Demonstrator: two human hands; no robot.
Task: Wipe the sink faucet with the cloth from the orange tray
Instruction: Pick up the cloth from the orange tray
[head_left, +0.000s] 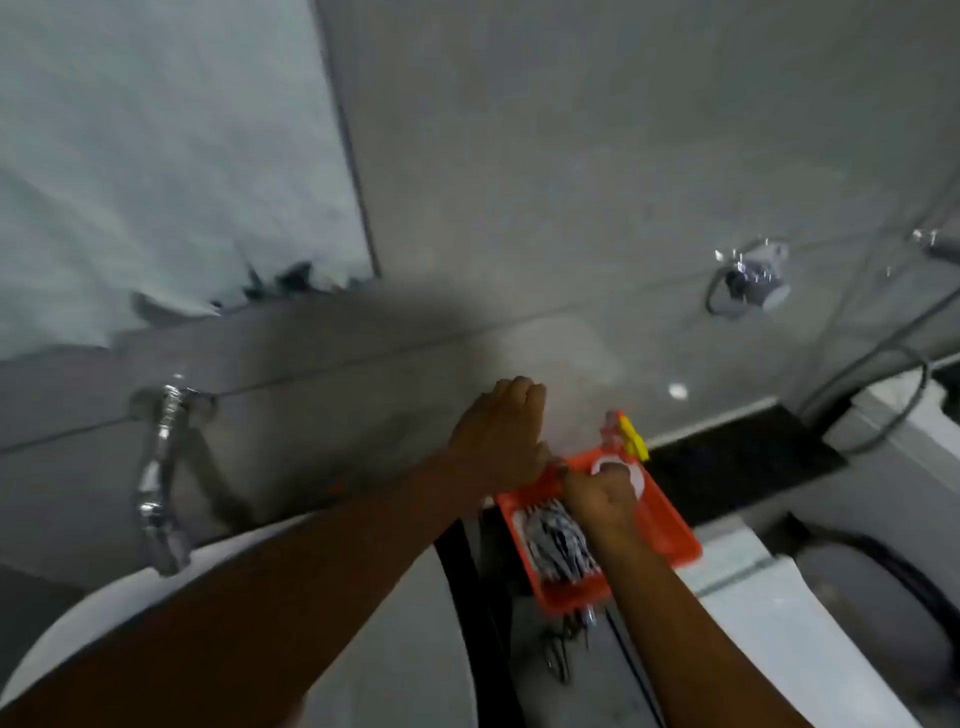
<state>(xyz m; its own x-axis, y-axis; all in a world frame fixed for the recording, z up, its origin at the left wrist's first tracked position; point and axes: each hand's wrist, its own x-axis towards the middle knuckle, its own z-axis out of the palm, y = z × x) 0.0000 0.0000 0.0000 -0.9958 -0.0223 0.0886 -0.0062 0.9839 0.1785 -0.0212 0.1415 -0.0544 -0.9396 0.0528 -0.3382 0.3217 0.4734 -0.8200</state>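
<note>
The orange tray (670, 525) sits on a ledge to the right of the white sink (395, 649). A grey-and-white striped cloth (558, 543) lies in the tray. My right hand (602, 493) is inside the tray, with its fingers curled over the far end of the cloth. My left hand (498, 436) hovers at the tray's far left corner with its fingers curled into a fist; blur hides whether it touches the rim. The chrome faucet (158, 478) comes out of the wall at the left, above the sink, well away from both hands.
A spray bottle with a yellow trigger (631, 436) stands at the tray's far end, beside a white round item (636, 475). A mirror (156, 156) is at the upper left and a chrome wall fitting (753, 275) at the upper right. A white toilet tank (769, 613) is at the lower right.
</note>
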